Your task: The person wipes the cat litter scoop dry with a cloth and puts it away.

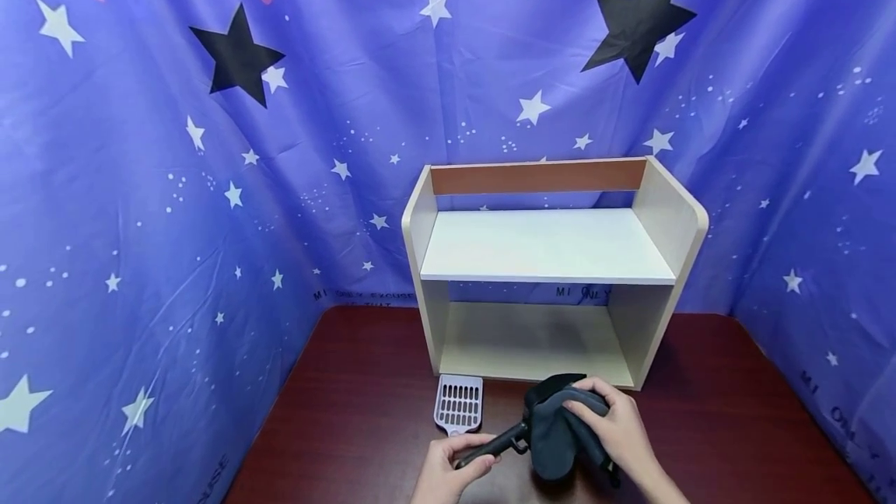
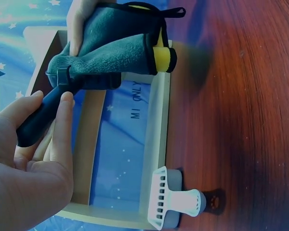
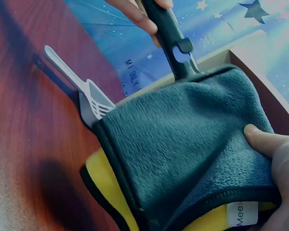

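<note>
My left hand (image 1: pixel 448 469) holds the black handle (image 2: pixel 43 115) of a tool between thumb and fingers. A grey cloth (image 1: pixel 553 438) with black edging and a yellow reverse (image 3: pixel 111 180) is wrapped over the tool's head. The cloth hides most of that head, so its kind cannot be made out. My right hand (image 1: pixel 623 426) grips the cloth around the head, its thumb pressing on the grey side. On the table, left of the cloth, lies a pale litter scoop (image 1: pixel 459 403) with slots.
A two-level shelf unit (image 1: pixel 549 243) in white and pale wood stands at the back of the dark red-brown table (image 1: pixel 350 411). The scoop lies by its front left corner. A blue curtain (image 1: pixel 336 138) with stars surrounds the table.
</note>
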Demonstrator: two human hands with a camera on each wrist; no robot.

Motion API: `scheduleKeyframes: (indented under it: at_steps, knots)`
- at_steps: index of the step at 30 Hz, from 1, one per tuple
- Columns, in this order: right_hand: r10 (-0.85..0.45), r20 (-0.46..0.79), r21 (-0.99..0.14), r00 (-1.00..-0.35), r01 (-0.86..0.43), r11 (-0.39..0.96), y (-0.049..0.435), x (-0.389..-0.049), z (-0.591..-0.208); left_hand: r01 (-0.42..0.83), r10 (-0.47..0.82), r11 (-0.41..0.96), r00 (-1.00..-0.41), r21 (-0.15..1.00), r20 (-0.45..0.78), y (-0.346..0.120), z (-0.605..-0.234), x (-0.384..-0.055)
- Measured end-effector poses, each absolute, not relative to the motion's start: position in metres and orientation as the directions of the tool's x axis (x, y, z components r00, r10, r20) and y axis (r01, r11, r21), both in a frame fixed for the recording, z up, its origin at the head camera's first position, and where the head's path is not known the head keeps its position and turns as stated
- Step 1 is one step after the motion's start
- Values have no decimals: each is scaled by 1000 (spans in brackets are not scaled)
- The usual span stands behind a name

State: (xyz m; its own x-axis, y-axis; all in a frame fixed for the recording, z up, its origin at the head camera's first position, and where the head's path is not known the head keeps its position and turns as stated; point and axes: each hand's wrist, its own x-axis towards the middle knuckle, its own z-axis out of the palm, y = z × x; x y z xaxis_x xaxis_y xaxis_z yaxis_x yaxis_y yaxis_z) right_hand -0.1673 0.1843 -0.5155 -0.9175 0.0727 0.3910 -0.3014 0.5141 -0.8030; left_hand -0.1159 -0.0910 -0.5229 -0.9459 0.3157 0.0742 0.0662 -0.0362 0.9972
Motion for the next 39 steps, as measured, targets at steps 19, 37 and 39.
scheduleKeyframes:
  at_steps: [19,37,39]
  knots:
    - [256,415,-769,-873,-186,611,176,-172,-519,63,336,-32,-939,997,70,-85,-524,-113]
    - [318,370,-770,-873,-97,631,187,-177,-524,65,354,-46,-932,997,77,-94,-524,-112]
    - [320,372,-770,-871,-97,630,188,-178,-523,62,354,-52,-932,997,76,-94,-523,-113]
